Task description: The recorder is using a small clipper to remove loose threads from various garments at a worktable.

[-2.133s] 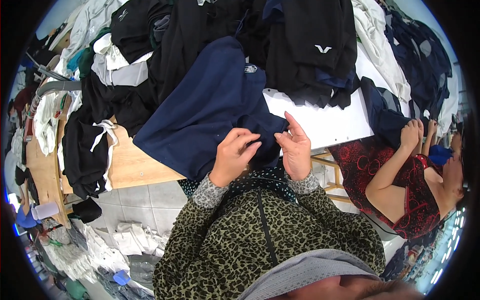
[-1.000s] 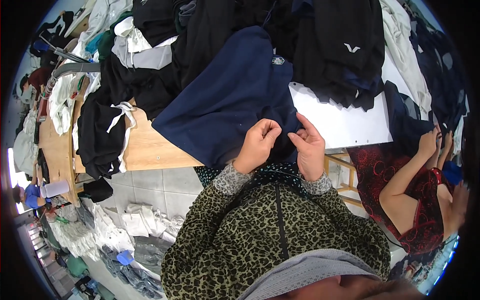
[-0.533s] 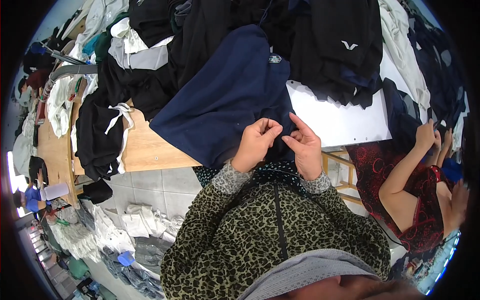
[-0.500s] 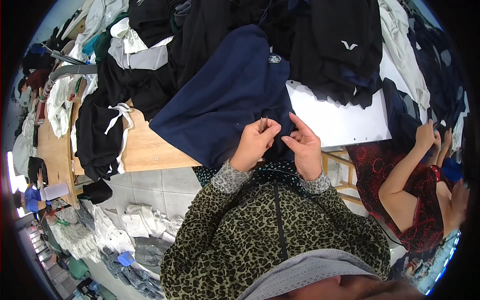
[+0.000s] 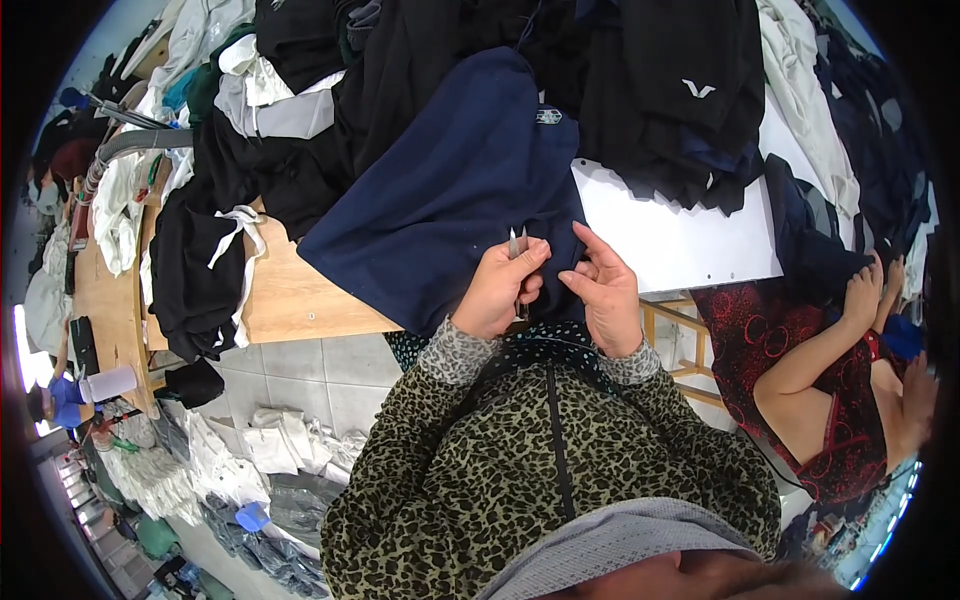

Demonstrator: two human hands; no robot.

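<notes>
In the head view, the greatest risk seems to be coming from the small metal snips [image 5: 514,243]. Their two tips are standing slightly apart and pointing toward the far side, just above the dark folds of the navy garment [image 5: 430,190]. A careless squeeze could be nicking the cloth rather than only a thread, because the folds are bunching so near the blades. The right hand [image 5: 607,297] is also lying just beside them, so a slip sideways could be catching a fingertip. The garment is reaching the near edge of the wooden table [image 5: 285,300], and its own weight might be pulling it toward the lap if nothing is pinning it.

As for the grip, the left hand [image 5: 500,290] is wrapping around the snips, its thumb lying along them. The right hand is keeping its forefinger stretched away from its thumb; whether its curled fingers are pinching cloth, I cannot tell. The navy garment is lying beneath and beyond both hands, spreading to the far left, with the white board [image 5: 680,240] showing on its right and the black garments [image 5: 665,100] piling farther back.
</notes>
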